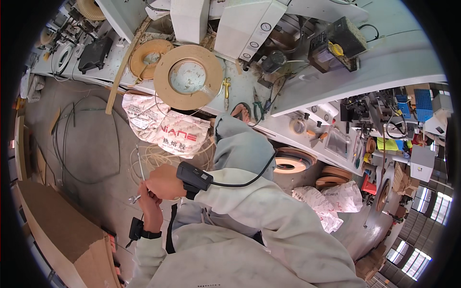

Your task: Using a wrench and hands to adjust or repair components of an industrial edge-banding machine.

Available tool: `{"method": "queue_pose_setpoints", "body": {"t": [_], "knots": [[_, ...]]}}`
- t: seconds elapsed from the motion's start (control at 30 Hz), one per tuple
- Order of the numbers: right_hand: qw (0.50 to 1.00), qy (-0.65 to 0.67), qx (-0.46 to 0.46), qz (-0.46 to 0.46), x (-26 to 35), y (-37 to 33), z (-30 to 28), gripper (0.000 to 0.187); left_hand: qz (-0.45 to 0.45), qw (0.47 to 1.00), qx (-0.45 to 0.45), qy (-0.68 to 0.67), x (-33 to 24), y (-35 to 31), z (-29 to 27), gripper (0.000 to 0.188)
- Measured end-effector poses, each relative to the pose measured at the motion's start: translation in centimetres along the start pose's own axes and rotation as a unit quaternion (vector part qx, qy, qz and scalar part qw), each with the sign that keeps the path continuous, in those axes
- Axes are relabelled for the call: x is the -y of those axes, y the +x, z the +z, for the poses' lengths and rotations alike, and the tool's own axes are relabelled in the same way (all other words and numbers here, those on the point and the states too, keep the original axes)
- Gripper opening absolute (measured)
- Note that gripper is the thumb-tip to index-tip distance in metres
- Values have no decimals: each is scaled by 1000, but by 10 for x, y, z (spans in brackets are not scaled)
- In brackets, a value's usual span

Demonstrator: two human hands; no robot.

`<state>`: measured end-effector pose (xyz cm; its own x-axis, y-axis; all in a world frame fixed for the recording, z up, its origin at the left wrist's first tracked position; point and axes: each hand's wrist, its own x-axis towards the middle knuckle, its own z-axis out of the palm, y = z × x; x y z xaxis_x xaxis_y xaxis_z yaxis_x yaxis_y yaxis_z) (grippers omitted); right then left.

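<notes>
My right hand (164,182) is closed, its fingers wrapped round a thin metal rod (140,162) whose far end sticks up past the knuckles. Just below it, my left hand (151,210) is closed too, fingertips bent against the right hand. A silver wrench head (134,198) pokes out on the left side, between the two hands. The grip hides whether rod and wrench are one piece. Both hands are held above the floor, near a loose coil of pale tubing (153,156).
White printed sacks (180,134) lean against the white machine bench, which carries rolls of brown edge banding (165,79), a brass air nozzle (226,89) and pliers (258,108). My sandalled foot (241,112) is at its edge. Black hose (86,182) and cardboard (60,225) lie left.
</notes>
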<state>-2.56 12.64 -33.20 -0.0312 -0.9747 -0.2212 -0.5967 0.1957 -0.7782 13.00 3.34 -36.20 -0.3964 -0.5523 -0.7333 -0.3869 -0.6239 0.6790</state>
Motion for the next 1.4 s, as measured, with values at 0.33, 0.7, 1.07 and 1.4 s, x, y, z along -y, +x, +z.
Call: {"method": "queue_pose_setpoints", "body": {"t": [0.33, 0.7, 1.07, 1.4], "knots": [[1000, 8, -15, 6, -3, 9, 19, 10, 1, 1000, 4, 2, 2, 2, -6, 22], [1000, 2, -4, 11, 0, 9, 13, 14, -1, 1000, 3, 7, 3, 5, -7, 20], [1000, 3, -22, 14, 5, 6, 10, 15, -3, 1000, -14, 12, 4, 5, -4, 25], [1000, -6, -4, 28, 1, 12, 17, 14, -15, 1000, -21, 17, 8, 5, -7, 24]]}}
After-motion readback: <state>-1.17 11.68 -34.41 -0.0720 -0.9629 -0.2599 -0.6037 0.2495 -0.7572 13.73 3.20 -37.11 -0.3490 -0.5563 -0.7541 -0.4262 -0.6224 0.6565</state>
